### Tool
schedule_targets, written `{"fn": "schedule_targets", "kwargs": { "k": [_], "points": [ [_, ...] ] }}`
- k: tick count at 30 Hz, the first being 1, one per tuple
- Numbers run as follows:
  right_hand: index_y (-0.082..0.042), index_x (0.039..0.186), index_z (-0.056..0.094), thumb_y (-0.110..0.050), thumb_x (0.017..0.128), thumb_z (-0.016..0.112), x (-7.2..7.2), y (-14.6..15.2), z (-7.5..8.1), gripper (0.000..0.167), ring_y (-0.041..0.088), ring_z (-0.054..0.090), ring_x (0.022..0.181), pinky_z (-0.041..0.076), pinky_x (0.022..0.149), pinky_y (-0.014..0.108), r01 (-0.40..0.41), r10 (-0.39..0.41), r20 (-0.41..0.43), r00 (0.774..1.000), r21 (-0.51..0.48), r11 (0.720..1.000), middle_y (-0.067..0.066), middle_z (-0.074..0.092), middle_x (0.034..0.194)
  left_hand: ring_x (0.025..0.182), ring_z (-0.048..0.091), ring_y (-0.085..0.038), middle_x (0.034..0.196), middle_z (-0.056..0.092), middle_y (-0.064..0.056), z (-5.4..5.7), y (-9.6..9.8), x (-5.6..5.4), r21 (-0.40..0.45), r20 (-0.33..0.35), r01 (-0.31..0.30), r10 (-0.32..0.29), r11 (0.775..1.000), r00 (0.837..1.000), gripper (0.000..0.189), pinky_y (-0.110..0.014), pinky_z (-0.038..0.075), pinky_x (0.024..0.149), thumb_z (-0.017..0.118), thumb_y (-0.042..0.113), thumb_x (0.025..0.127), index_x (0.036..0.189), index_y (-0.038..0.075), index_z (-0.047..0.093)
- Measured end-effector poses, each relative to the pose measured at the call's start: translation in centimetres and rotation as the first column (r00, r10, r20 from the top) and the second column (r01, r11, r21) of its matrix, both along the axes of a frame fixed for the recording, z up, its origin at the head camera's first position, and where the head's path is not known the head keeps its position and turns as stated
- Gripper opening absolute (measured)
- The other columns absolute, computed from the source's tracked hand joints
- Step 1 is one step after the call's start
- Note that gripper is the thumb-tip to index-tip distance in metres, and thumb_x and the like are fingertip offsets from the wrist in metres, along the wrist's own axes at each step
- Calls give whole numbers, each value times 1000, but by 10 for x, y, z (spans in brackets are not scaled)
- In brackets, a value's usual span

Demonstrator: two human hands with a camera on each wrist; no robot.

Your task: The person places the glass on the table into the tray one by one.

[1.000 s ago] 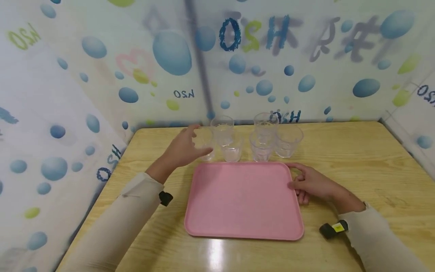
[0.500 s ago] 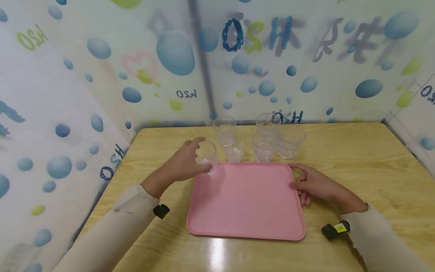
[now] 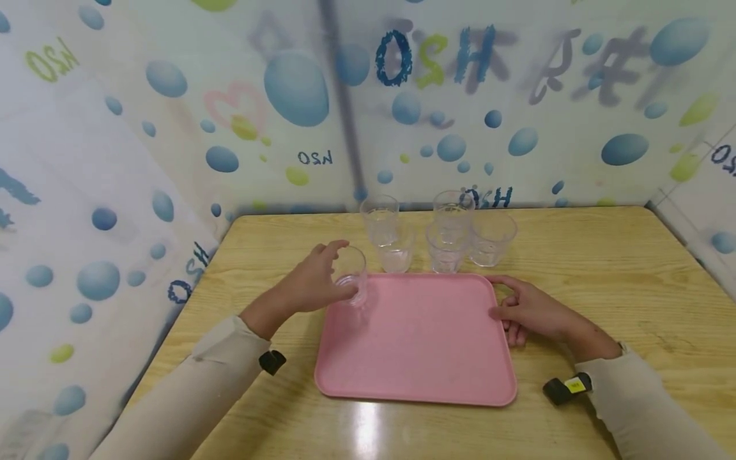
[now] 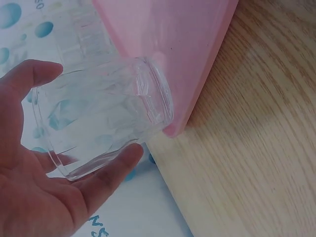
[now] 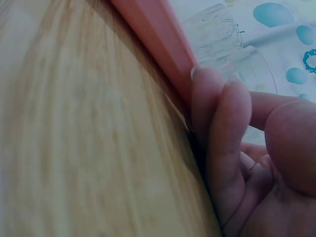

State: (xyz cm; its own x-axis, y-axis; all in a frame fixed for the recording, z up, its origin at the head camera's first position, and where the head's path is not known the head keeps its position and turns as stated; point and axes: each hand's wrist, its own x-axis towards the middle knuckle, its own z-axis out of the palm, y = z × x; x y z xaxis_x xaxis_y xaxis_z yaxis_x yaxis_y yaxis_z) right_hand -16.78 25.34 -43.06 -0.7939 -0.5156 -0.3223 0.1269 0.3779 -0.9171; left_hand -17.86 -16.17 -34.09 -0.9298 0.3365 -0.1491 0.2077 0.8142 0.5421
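Observation:
A clear drinking glass [image 3: 355,268] is in my left hand [image 3: 310,281], thumb on one side and fingers on the other. It stands upright at the back left corner of a pink tray [image 3: 420,345]; in the left wrist view the base of the glass [image 4: 98,106] overlaps the tray's corner [image 4: 180,116]. At the tray's back right corner, my right hand [image 3: 537,313] grips the rim, with the thumb on top and the index finger along the corner. Its other fingers [image 5: 224,123] are curled against the tray's side in the right wrist view.
Behind the tray, several more clear glasses stand close together, among them a left front glass [image 3: 395,257] and a right-hand glass [image 3: 493,239]. The wooden table [image 3: 621,281] meets a patterned wall [image 3: 368,128] at the back.
My left hand has brought the glass from the left end of the glass group toward me, to the tray's back left corner. The right hand stays on the tray.

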Motion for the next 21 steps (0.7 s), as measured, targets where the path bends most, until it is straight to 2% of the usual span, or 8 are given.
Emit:
{"fn": "schedule_targets", "kwargs": {
  "k": [13,21],
  "points": [
    [-11,160,14,-18,98,64,0,0,-1,79,18,64,49,57,49,39,7,-6,14,1000,-16,1000,11,63,74,132,50,-40,145,41,-26,-7,0,-2,0,8,14,-14,1000,1000,86,-51,51,96,71,36,88,156,10,26],
    [-10,159,13,-17,99,63,0,-1,-1,79,17,64,49,57,48,39,7,-7,13,1000,-26,1000,10,62,73,133,49,-40,147,40,-26,-7,0,-2,6,25,17,-17,1000,1000,87,-50,52,96,71,36,88,157,11,24]
  ]
}}
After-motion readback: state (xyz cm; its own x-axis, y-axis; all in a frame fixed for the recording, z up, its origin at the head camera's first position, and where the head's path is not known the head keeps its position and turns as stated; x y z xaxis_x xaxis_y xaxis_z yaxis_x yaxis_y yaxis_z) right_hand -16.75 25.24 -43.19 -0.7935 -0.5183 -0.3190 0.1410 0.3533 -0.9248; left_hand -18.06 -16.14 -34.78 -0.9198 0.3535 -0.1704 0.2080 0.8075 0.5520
